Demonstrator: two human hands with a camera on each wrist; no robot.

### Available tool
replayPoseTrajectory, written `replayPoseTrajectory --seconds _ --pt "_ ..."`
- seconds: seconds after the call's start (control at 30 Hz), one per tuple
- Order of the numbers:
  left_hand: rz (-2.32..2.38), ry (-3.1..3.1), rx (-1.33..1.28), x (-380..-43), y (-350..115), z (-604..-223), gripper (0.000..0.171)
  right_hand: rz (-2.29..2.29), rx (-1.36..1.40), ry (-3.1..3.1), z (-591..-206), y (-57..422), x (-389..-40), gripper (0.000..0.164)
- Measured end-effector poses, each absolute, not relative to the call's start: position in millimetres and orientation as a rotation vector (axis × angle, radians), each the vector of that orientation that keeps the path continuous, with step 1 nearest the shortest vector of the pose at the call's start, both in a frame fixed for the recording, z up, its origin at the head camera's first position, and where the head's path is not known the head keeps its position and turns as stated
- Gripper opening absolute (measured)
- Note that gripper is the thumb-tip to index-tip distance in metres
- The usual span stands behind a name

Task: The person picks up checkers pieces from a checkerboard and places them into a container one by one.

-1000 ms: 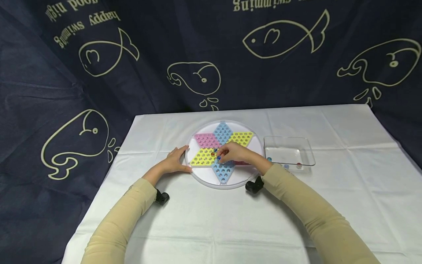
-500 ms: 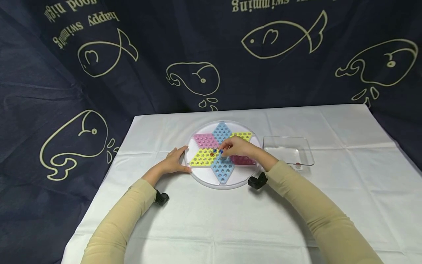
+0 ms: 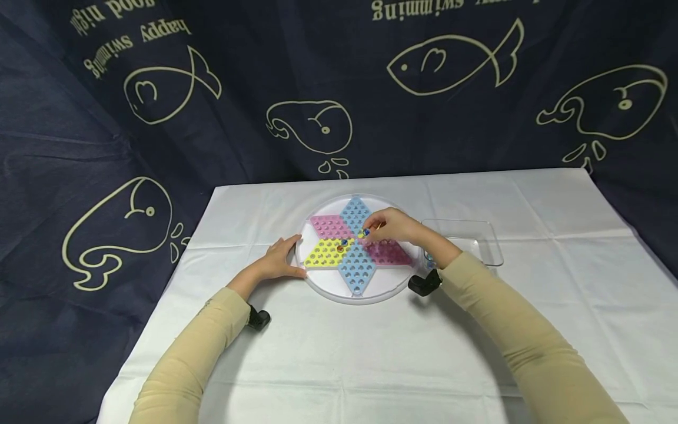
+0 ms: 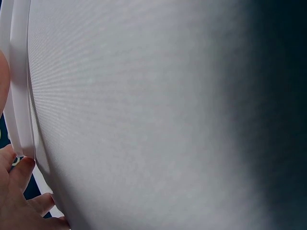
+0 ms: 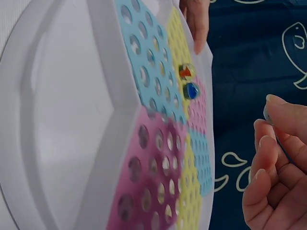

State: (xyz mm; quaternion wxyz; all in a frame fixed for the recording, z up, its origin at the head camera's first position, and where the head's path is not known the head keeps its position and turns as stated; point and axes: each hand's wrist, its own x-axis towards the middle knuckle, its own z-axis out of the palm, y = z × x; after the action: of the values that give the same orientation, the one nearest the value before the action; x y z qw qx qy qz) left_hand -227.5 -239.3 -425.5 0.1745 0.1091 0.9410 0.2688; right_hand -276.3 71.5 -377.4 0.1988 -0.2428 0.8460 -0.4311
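A round white Chinese checkers board (image 3: 328, 281) with a coloured star of holes lies on the table. My left hand (image 3: 276, 259) touches its left edge, thumb and fingers spread; in the left wrist view, the fingertips (image 4: 28, 164) meet the white rim. My right hand (image 3: 394, 227) is over the right part of the star. Between its thumb and forefinger it pinches a marble (image 3: 366, 232), mostly covered by the fingertips in the right wrist view. A blue marble (image 5: 192, 90) and a red-and-yellow marble (image 5: 186, 72) sit side by side in holes of the board.
A clear plastic box (image 3: 489, 241) stands right of the board, partly behind my right forearm. Bluish marbles (image 3: 429, 259) show at its left end. A white cloth (image 3: 318, 359) covers the table; a dark fish-patterned curtain (image 3: 233, 88) hangs behind.
My right hand has moved away and to the right across the board, from the near blue point past the centre, with the marble still pinched. The left hand has stayed at the edge.
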Motion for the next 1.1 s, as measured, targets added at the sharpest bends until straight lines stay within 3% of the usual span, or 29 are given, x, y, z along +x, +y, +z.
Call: replayPoseTrajectory --seconds 1.1 --pt "0.762 2.658 0.307 -227 -238 -425 0.103 -1.139 -0.554 2.495 -355 146 -294 0.032"
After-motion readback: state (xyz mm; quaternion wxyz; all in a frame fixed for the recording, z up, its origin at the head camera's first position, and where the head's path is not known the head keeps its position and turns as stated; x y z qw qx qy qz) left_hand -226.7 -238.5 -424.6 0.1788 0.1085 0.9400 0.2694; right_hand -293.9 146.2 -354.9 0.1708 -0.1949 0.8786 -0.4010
